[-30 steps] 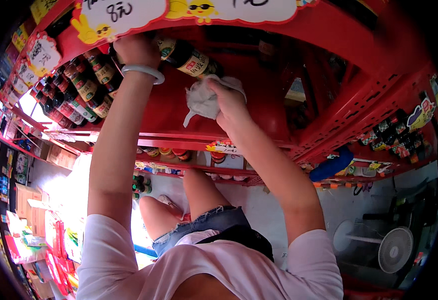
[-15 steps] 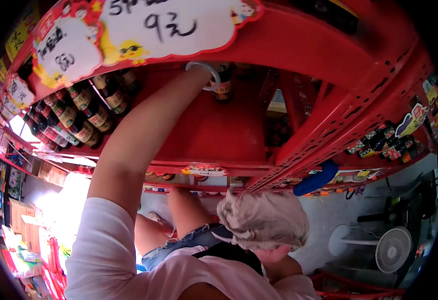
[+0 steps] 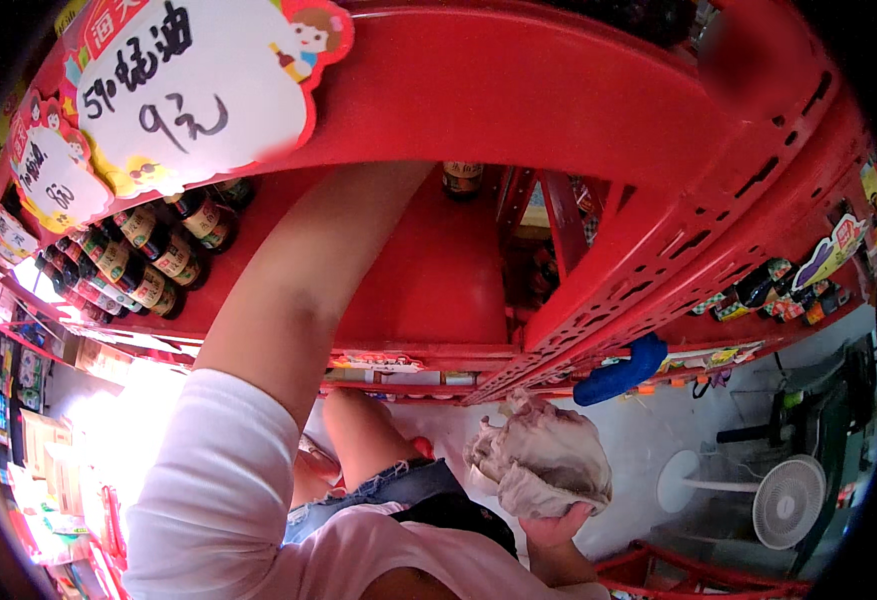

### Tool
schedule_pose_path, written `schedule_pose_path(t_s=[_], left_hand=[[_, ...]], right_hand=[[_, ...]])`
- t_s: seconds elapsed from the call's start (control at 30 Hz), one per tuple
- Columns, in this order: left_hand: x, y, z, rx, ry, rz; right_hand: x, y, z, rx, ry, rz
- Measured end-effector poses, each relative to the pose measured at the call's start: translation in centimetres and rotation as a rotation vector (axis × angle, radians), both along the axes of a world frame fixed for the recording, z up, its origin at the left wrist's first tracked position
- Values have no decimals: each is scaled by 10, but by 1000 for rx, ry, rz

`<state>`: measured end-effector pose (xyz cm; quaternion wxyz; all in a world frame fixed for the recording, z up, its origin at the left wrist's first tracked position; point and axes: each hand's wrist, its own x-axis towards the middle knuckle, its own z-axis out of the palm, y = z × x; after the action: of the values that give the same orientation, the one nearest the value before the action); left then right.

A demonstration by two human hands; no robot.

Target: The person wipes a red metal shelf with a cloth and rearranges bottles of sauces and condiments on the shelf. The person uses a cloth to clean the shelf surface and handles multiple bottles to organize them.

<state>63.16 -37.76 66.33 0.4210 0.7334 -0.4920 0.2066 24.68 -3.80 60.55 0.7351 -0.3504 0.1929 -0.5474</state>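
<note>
My left arm (image 3: 333,255) reaches up and into a red metal shelf (image 3: 448,260). The left hand itself is hidden behind the shelf's front edge, so its fingers do not show. Just right of that forearm stands a dark bottle with a pale label (image 3: 462,180), only its lower part visible. My right hand (image 3: 555,526), low and right of the middle, is closed on a crumpled greyish-beige cloth (image 3: 548,455). The cloth hangs bunched in front of the shelf's lower edge, apart from it.
Several dark sauce bottles (image 3: 138,265) stand in rows at the shelf's left. Price cards (image 3: 198,95) hang on its front rail. A perforated red upright (image 3: 648,270) rises at the right, with a blue bundle (image 3: 620,370) beside it. A white fan (image 3: 788,500) stands at the lower right.
My left arm has gone deeper into the shelf; its hand and wrist bangle are now hidden. The right hand with the cloth has shifted slightly right, and more of its fingers show. The view has shifted.
</note>
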Motion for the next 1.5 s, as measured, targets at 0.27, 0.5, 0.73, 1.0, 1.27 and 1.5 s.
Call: schedule_pose_path(t_s=[0.27,0.5,0.73,1.0,1.27,1.5], left_hand=[[9,-1,-4,24,-32,9],[-13,25,-3,-38,-106,-118],[71,157,21,-523,-340,213],[156,226,55,-591,282,448],[170,243,55,-166,99,809],[101,271,52,-322,122,303]], right_hand=[[11,-6,3,-39,162,41],[-10,9,-19,-41,54,107],[0,8,-13,-26,61,135],[31,8,-2,-18,119,169],[60,7,20,-52,195,195],[99,-16,55,-199,295,176]])
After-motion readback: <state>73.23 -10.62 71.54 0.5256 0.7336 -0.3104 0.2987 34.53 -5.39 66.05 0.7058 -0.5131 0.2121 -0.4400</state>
